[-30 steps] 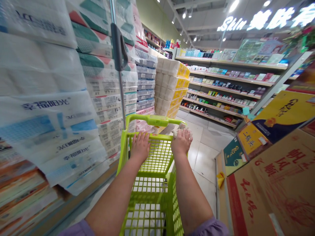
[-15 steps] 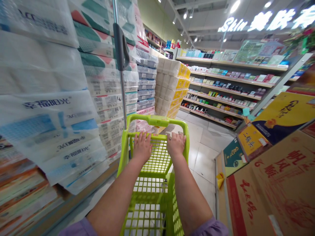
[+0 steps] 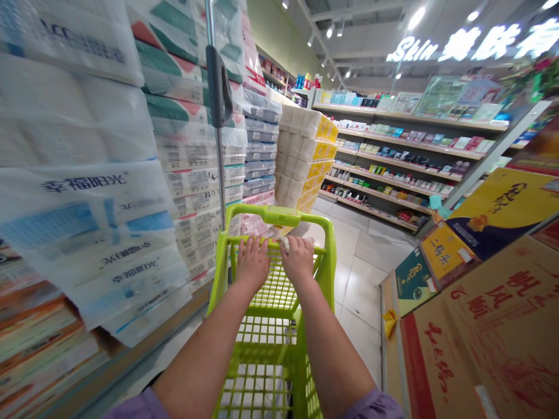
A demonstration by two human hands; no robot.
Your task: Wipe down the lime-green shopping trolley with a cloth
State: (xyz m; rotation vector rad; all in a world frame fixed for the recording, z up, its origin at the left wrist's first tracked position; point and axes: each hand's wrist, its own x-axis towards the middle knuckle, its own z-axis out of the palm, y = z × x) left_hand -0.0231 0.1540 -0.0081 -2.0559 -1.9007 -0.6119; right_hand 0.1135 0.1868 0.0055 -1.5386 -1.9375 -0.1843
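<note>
A bright green plastic shopping cart [image 3: 318,326] with grid walls stands directly in front of me. My left hand [image 3: 253,265] lies on the left part of its inner top rail, fingers hooked over the edge. Near the middle of the same rail, my right hand [image 3: 299,256] is closed on a crumpled whitish cloth [image 3: 285,243], pressing it against the plastic. Most of the cloth is hidden under the fingers. Just beyond both hands runs the cart's raised green handle bar [image 3: 273,215].
A metal pole [image 3: 219,163] with a grey grip rises beside the cart's left corner. Stacked tissue packs [image 3: 109,221] line the left. Cardboard cartons [image 3: 493,326] crowd the right. Behind are cosmetics shelves [image 3: 406,139] and a tiled floor [image 3: 349,267].
My right hand has slid left along the rail with the cloth, from near the right corner to the middle. My left hand has stayed in place.
</note>
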